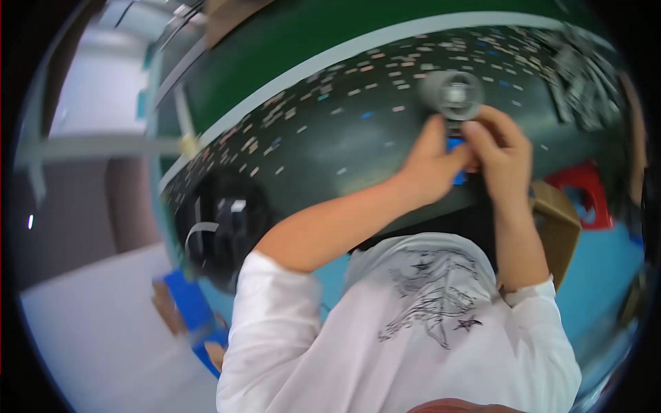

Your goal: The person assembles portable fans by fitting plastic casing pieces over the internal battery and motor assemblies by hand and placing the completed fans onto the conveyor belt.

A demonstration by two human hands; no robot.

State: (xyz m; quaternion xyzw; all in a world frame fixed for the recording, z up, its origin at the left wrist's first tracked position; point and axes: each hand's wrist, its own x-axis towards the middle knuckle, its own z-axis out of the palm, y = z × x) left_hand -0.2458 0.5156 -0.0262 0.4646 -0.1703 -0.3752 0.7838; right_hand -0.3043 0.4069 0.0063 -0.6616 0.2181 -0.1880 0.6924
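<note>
Head view: left hand [430,168] and right hand [499,151] both pinch one small blue part [454,146] below one grey reel [453,93].

Both hands upper right of frame: left hand [432,165] & right hand [502,155] pinch a small blue part [455,144] together, just below a grey round spool [454,93]. Dark table [330,138] w/ scattered small chips beneath.
</note>
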